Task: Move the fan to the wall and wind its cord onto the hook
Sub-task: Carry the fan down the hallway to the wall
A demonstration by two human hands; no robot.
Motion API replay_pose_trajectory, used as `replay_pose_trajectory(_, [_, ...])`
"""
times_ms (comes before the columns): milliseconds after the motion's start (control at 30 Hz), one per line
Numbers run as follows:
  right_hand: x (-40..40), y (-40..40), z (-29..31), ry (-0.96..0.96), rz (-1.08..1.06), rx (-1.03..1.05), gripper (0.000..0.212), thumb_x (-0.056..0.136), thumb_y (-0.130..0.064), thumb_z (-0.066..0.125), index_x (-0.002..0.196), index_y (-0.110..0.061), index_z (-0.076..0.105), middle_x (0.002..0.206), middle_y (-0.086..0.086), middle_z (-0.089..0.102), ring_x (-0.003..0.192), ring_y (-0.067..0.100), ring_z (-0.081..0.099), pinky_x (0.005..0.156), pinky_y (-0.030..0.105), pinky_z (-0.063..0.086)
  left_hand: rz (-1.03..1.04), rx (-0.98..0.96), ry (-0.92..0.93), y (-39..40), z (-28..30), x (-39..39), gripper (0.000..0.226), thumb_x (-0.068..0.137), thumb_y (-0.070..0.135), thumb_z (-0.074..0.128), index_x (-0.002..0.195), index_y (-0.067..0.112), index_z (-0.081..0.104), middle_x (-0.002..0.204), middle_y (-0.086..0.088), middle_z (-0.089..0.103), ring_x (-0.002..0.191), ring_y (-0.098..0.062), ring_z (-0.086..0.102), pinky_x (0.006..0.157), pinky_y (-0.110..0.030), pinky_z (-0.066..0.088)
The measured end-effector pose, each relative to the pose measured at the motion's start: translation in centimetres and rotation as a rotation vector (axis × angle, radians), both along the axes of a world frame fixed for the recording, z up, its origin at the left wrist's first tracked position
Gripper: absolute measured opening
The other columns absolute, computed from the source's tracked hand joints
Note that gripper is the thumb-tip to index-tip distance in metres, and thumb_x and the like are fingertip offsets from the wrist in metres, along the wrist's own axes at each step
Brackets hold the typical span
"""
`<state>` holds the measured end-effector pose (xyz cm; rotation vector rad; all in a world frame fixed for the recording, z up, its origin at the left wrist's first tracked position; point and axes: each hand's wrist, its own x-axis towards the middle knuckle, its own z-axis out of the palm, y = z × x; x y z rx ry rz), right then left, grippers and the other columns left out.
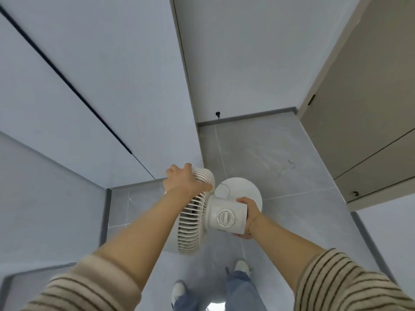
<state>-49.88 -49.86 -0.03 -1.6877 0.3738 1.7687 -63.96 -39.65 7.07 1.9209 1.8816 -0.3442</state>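
A white fan point(193, 218) hangs in the air above the grey tiled floor, carried in both my hands. My left hand point(182, 179) grips the top of its ribbed grille. My right hand point(250, 215) curls round the motor housing point(226, 217), which has a round dial on its back. The fan's round base point(241, 189) shows beyond the housing, with a thin cord point(224, 190) lying across it. A small black hook point(217, 114) sticks out low on the white wall ahead, just above the grey skirting. The rest of the cord is hidden.
White walls meet in a corner to my left and ahead. A beige cabinet point(359, 122) with doors stands at the right. Grey floor tiles point(269, 158) lie between the fan and the hook wall. My feet point(241, 265) show at the bottom.
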Motion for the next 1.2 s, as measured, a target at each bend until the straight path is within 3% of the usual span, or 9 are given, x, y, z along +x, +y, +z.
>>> replay_pose_trajectory(200, [-7.3, -3.4, 0.6, -0.031, -0.032, 0.009, 0.024, 0.079, -0.037, 0.058, 0.079, -0.013, 0.057, 0.077, 0.010, 0.059, 0.069, 0.028, 0.055, 0.064, 0.035, 0.045, -0.056, 0.004, -0.040, -2.7, 0.4, -7.1, 0.088, 0.064, 0.063, 0.067, 0.137, 0.024, 0.036, 0.133, -0.014, 0.039, 0.128, -0.032, 0.035, 0.094, -0.044, 0.043])
replay_pose_trajectory(333, [-13.2, -6.2, 1.1, -0.049, -0.093, 0.013, 0.025, 0.077, -0.036, 0.061, 0.082, -0.012, 0.058, 0.080, 0.011, 0.061, 0.071, 0.030, 0.057, 0.074, 0.038, 0.048, -0.102, 0.010, -0.091, -4.8, 0.5, -12.8, 0.089, 0.065, 0.062, 0.066, 0.138, 0.023, 0.035, 0.134, -0.016, 0.038, 0.128, -0.033, 0.034, 0.098, -0.044, 0.040])
replay_pose_trajectory(533, [-19.2, -9.4, 2.2, -0.004, -0.165, 0.019, 0.024, 0.081, -0.033, 0.059, 0.075, -0.010, 0.057, 0.057, 0.009, 0.063, 0.063, 0.029, 0.055, 0.059, 0.032, 0.045, -0.157, 0.006, -0.098, -7.2, 0.8, -18.3, 0.088, 0.063, 0.062, 0.067, 0.136, 0.023, 0.037, 0.135, -0.016, 0.037, 0.129, -0.033, 0.033, 0.099, -0.045, 0.040])
replay_pose_trajectory(667, [-21.9, -11.3, 2.6, 0.014, -0.184, 0.004, 0.023, 0.081, -0.033, 0.059, 0.077, -0.011, 0.057, 0.073, 0.011, 0.059, 0.065, 0.029, 0.055, 0.058, 0.034, 0.045, -0.167, 0.009, -0.099, -8.8, 0.8, -20.5, 0.088, 0.062, 0.062, 0.067, 0.135, 0.022, 0.039, 0.134, -0.017, 0.037, 0.127, -0.033, 0.033, 0.100, -0.047, 0.042])
replay_pose_trajectory(1200, [-28.6, -16.1, 1.2, 0.005, -0.015, -0.020, 0.026, 0.081, -0.035, 0.060, 0.076, -0.010, 0.053, 0.075, 0.011, 0.057, 0.065, 0.029, 0.053, 0.057, 0.034, 0.043, 0.022, -0.016, -0.067, -16.1, 0.6, -29.1, 0.092, 0.059, 0.062, 0.067, 0.137, 0.026, 0.035, 0.136, -0.016, 0.039, 0.130, -0.032, 0.033, 0.101, -0.043, 0.041])
